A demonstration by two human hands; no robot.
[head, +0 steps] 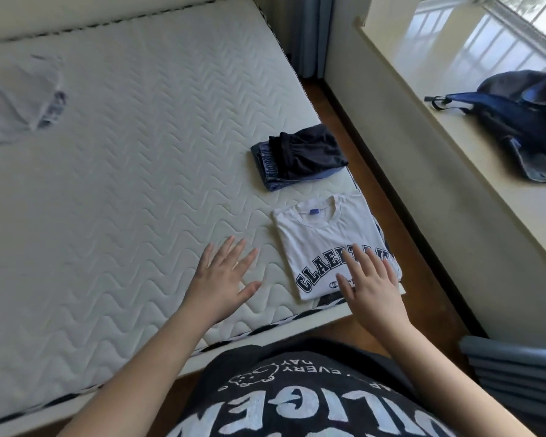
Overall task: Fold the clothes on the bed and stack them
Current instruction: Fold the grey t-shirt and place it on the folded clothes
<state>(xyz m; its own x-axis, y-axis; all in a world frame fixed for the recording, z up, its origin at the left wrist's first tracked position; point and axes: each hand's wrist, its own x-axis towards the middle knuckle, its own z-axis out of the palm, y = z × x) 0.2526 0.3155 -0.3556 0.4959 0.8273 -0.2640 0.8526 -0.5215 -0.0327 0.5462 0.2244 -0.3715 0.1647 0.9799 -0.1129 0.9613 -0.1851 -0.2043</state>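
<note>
A folded white T-shirt with dark blue block letters lies at the near right corner of the quilted mattress. A dark edge shows under its right side. My right hand is over its lower part, fingers straight and spread. My left hand hovers flat over the bare mattress just left of the shirt, holding nothing. Behind the shirt sits a small stack of folded dark clothes, black on top of blue denim. A crumpled pale garment lies blurred at the far left of the mattress.
The bed's right edge drops to a narrow strip of wooden floor beside a low wall. A window ledge on the right carries a dark blue bag. Grey curtain folds hang at the near right.
</note>
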